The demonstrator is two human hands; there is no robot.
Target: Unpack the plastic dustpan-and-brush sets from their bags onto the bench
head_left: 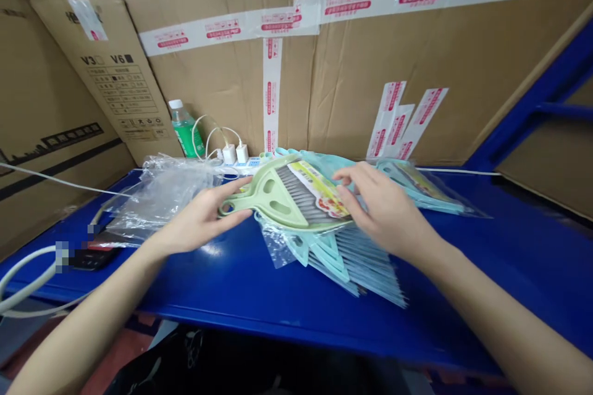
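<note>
A light green dustpan (259, 200) with a grey-bristled brush (303, 194) nested in it lies over a pile of light blue brushes and dustpans. A yellow and red printed card (319, 188) covers part of the bristles. My left hand (204, 216) grips the handle end, thumb on the near side and fingers on the far side. At the opposite end, my right hand (380, 207) has curled fingers and thumb at the card and the pan's right edge. Light blue brushes (365, 259) with long bristles fan out beneath, partly in clear plastic.
Clear plastic bags (162, 191) lie left on the blue table (222, 284). Behind them stand a green-labelled bottle (188, 129) and a power strip with white chargers (235, 153). A bagged light blue set (421, 188) lies at right. Cardboard (213, 86) walls the back.
</note>
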